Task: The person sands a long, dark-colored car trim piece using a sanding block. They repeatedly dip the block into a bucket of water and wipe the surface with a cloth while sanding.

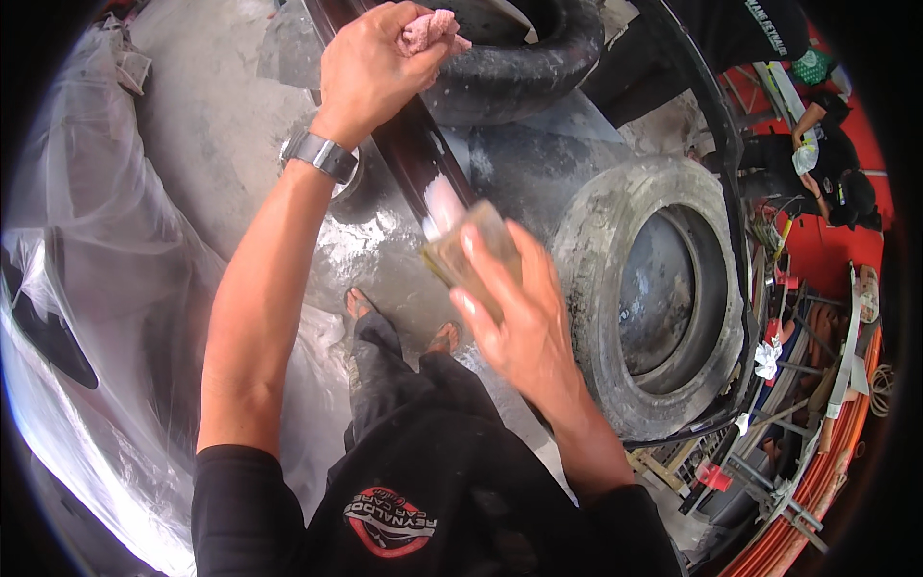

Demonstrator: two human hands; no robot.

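Note:
A long, dark glossy panel (405, 144) runs diagonally through the middle, with a pinkish-white patch (440, 200) near its lower end. My left hand (375, 67), wearing a wristwatch, is closed around a crumpled pink cloth (428, 31) at the panel's upper part. My right hand (514, 308) grips a translucent brownish rectangular block (486, 240) at the lower end of the patch, slightly blurred. A black tire (505, 82) lies behind the panel, and a worn grey tire (596, 288) lies to the right.
Plastic sheeting (106, 288) drapes on the left over a concrete floor (212, 115). A person in dark clothing (846, 163) works at upper right beside a red surface, another dark-clothed body (740, 29) above. Rods and orange tubes (836, 452) sit at lower right.

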